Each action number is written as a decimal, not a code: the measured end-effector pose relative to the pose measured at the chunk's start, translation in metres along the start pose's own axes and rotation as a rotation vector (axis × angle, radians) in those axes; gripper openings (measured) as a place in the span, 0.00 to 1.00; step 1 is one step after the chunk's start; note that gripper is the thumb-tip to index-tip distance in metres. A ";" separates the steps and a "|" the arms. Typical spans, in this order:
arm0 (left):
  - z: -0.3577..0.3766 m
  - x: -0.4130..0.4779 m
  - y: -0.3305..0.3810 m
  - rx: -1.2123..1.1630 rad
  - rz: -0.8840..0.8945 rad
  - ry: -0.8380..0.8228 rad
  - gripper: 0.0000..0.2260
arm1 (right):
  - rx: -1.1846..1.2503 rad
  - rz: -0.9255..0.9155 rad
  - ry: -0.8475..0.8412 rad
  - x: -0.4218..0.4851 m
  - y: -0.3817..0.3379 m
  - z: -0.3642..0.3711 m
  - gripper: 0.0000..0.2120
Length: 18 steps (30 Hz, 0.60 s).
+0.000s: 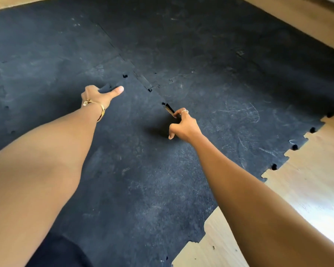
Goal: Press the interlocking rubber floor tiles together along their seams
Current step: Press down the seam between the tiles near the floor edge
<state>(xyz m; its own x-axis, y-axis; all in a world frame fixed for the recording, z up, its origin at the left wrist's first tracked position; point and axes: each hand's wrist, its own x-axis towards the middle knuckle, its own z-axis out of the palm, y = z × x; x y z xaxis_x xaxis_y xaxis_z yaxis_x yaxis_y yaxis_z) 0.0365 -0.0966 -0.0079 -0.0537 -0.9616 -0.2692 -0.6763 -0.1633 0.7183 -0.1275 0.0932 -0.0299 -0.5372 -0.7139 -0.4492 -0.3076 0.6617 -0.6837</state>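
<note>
Two bare forearms are reaching out over the black rubber floor tiles (135, 180) lying on the wooden floor (307, 170). The left hand (96, 95) is pressing down at a seam, thumb spread wide — the right hand (183, 125) is curling its fingers into a gap (169, 108) between tiles, gripping the edge.

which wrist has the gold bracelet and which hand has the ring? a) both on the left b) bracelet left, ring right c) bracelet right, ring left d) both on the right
b: the gold bracelet circles the wrist of the left hand, while the ring sits on a finger of the right hand.
</note>
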 end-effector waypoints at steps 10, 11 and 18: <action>0.057 0.005 0.012 0.072 -0.006 -0.041 0.32 | -0.098 0.063 0.107 0.001 0.041 -0.005 0.38; 0.060 0.010 0.009 0.076 -0.015 -0.037 0.31 | -0.104 0.056 0.114 0.004 0.040 -0.003 0.39; 0.075 0.033 -0.008 0.162 -0.058 0.005 0.29 | -0.162 0.054 0.140 0.015 0.034 0.002 0.38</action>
<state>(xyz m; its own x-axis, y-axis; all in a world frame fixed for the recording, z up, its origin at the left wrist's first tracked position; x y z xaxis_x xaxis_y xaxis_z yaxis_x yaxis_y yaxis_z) -0.0148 -0.1099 -0.0708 -0.0075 -0.9528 -0.3034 -0.7878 -0.1812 0.5887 -0.1443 0.1051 -0.0609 -0.6570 -0.6447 -0.3907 -0.3913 0.7346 -0.5543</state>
